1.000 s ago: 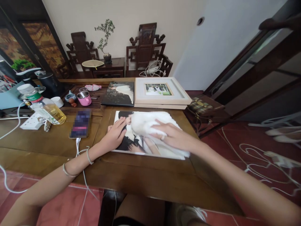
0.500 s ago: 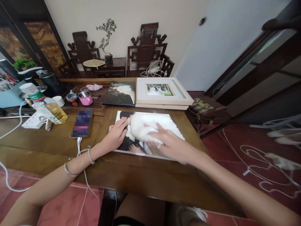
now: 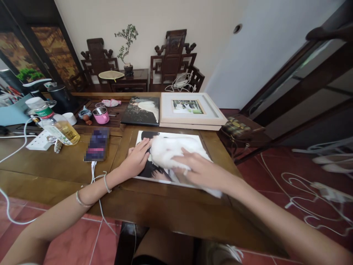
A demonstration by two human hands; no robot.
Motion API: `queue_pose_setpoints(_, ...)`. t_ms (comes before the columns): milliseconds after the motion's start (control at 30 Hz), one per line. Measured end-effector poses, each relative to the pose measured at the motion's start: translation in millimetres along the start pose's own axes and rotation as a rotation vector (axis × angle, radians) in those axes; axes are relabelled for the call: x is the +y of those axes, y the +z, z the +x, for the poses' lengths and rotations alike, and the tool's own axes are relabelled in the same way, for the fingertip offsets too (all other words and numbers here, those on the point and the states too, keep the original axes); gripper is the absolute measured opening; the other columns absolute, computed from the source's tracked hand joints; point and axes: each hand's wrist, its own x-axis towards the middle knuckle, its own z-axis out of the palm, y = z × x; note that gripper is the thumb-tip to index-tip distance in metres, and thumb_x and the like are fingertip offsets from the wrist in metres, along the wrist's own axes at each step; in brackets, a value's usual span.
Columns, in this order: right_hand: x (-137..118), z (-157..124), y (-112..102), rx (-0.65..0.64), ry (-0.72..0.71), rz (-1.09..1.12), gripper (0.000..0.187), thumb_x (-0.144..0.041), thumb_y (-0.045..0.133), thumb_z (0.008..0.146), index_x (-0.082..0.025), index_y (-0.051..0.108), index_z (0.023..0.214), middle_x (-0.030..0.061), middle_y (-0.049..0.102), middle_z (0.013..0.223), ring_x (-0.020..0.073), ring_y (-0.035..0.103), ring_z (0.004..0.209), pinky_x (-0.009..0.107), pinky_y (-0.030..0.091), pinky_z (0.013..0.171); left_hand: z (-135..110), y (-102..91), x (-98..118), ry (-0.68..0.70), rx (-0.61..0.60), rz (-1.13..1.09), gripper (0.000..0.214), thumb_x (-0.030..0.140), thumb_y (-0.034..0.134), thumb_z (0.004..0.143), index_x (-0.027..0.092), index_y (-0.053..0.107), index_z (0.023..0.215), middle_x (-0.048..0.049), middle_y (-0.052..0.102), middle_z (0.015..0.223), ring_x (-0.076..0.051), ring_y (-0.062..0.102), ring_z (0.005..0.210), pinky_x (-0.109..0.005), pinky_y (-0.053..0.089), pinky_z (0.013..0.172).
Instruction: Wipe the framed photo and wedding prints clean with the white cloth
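A photo panel [image 3: 161, 177] lies flat on the wooden table, printed with people in dark and white clothes. My left hand [image 3: 137, 158] rests on its left edge, fingers stretched out and lying on the print. On the panel's right part, my right hand [image 3: 194, 165] holds a bunched white cloth [image 3: 168, 149], pressing it against the surface with slightly spread fingers. The cloth hides much of the picture, and one end hangs past the lower right edge. Motion blurs the right hand a little.
Behind the panel lie a dark photo panel [image 3: 142, 110] and a pale framed picture [image 3: 193, 119]. Leftward are a phone [image 3: 96, 145] with a cable, a pink cup [image 3: 101, 116], a bottle [image 3: 64, 129] and a power strip [image 3: 40, 142]. A plaid bag [image 3: 237, 127] sits beyond the right edge.
My right hand and the white cloth have shifted slightly, with the cloth's end now reaching lower past the panel's lower right edge. My left hand stays on the left edge.
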Motion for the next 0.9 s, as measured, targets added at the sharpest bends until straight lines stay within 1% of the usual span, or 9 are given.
queue_pose_setpoints(167,41,52,-11,0.068,0.008,-0.032,0.028,-0.022,0.038,0.087,-0.024,0.064,0.097,0.0028,0.072,0.097,0.0268,0.064,0.09,0.047,0.038,0.096,0,0.0,-1,0.019,0.018,-0.009,0.046,0.022,0.03,0.096,0.016,0.035,0.141,-0.0127,0.032,0.151,-0.023,0.026,0.141,-0.047,0.028,0.111)
queue_pose_setpoints(233,46,65,-12,0.095,0.017,-0.051,0.029,-0.02,0.036,0.086,-0.021,0.064,0.095,0.0052,0.072,0.094,0.0272,0.064,0.087,0.044,0.042,0.089,0,0.3,-2,0.022,0.028,-0.014,0.046,0.022,0.029,0.096,0.016,0.036,0.141,-0.0127,0.033,0.151,-0.022,0.027,0.141,-0.047,0.028,0.111)
queue_pose_setpoints(300,44,69,-8,0.119,0.018,-0.065,0.029,-0.016,0.038,0.083,-0.02,0.064,0.094,0.007,0.072,0.097,0.0286,0.063,0.092,0.045,0.041,0.09,0,0.9,-3,0.018,0.028,-0.02,0.046,0.021,0.027,0.096,0.015,0.036,0.141,-0.0137,0.034,0.15,-0.023,0.027,0.141,-0.047,0.029,0.111)
queue_pose_setpoints(367,35,61,0,0.13,-0.012,-0.085,0.032,-0.012,0.039,0.08,-0.019,0.065,0.098,0.0084,0.07,0.107,0.0312,0.058,0.108,0.052,0.035,0.098,1,1.9,-5,0.019,0.036,-0.022,0.046,0.02,0.026,0.096,0.013,0.037,0.14,-0.0147,0.035,0.149,-0.023,0.028,0.141,-0.046,0.029,0.112)
queue_pose_setpoints(467,12,31,13,0.111,-0.071,-0.098,0.036,-0.01,0.04,0.082,-0.019,0.064,0.107,0.0097,0.064,0.121,0.031,0.039,0.132,0.058,0.024,0.107,0,3.8,-7,0.035,0.068,-0.021,0.046,0.019,0.027,0.096,0.013,0.038,0.14,-0.0142,0.037,0.149,-0.022,0.029,0.141,-0.045,0.028,0.112)
queue_pose_setpoints(567,-16,-6,17,0.006,-0.085,-0.068,0.037,-0.009,0.041,0.082,-0.02,0.063,0.11,0.0099,0.06,0.128,0.0271,0.034,0.136,0.056,0.02,0.112,0,5.1,-7,0.034,0.07,-0.015,0.045,0.02,0.026,0.096,0.013,0.038,0.14,-0.0136,0.036,0.149,-0.021,0.029,0.14,-0.044,0.029,0.112)
queue_pose_setpoints(700,-44,-36,8,-0.165,-0.101,0.001,0.044,-0.003,0.046,0.071,-0.022,0.064,0.107,0.0078,0.053,0.138,0.0266,0.035,0.136,0.053,0.025,0.112,0,4.5,-5,0.017,0.06,-0.006,0.045,0.02,0.027,0.096,0.015,0.039,0.139,-0.0131,0.035,0.15,-0.022,0.029,0.141,-0.045,0.029,0.111)
queue_pose_setpoints(800,-41,-36,2,-0.153,-0.092,0.02,0.039,-0.005,0.046,0.075,-0.025,0.065,0.102,0.0029,0.058,0.133,0.0253,0.04,0.133,0.05,0.028,0.111,0,2.9,-3,0.014,0.051,0.002,0.045,0.018,0.028,0.096,0.015,0.039,0.138,-0.0135,0.034,0.15,-0.022,0.028,0.141,-0.046,0.03,0.11)
queue_pose_setpoints(900,-14,-23,1,-0.029,-0.026,-0.039,0.03,-0.015,0.041,0.086,-0.024,0.065,0.102,0.0046,0.063,0.125,0.0269,0.047,0.127,0.05,0.032,0.109,0,1.6,-2,0.02,0.047,0.003,0.044,0.017,0.029,0.095,0.015,0.04,0.138,-0.0138,0.035,0.15,-0.022,0.029,0.14,-0.046,0.031,0.109)
